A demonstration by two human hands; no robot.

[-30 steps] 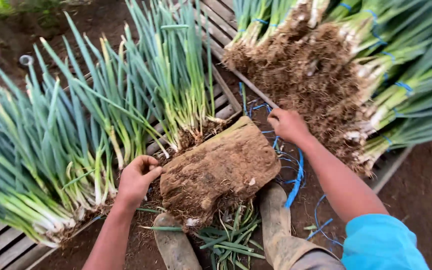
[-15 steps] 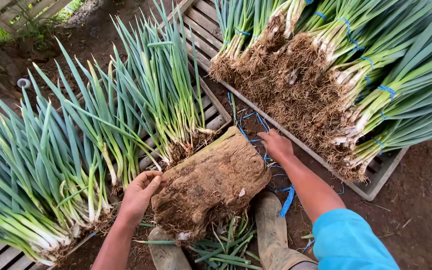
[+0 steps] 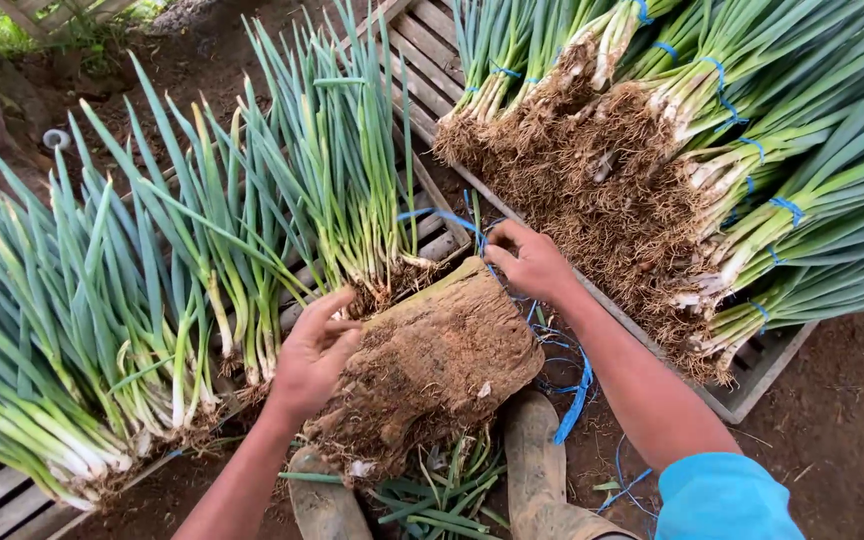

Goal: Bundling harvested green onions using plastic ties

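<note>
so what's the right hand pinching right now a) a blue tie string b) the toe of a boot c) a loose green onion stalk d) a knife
A: the right hand has its fingertips closed on a thin blue string that loops up and left from it, just above the soil-caked wooden block; more blue strings lie on the ground beneath that arm.

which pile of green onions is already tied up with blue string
The pile on the right pallet: its bunches carry blue string bands round the stalks. The onions on the left pallet lie loose, with no ties showing.
</note>
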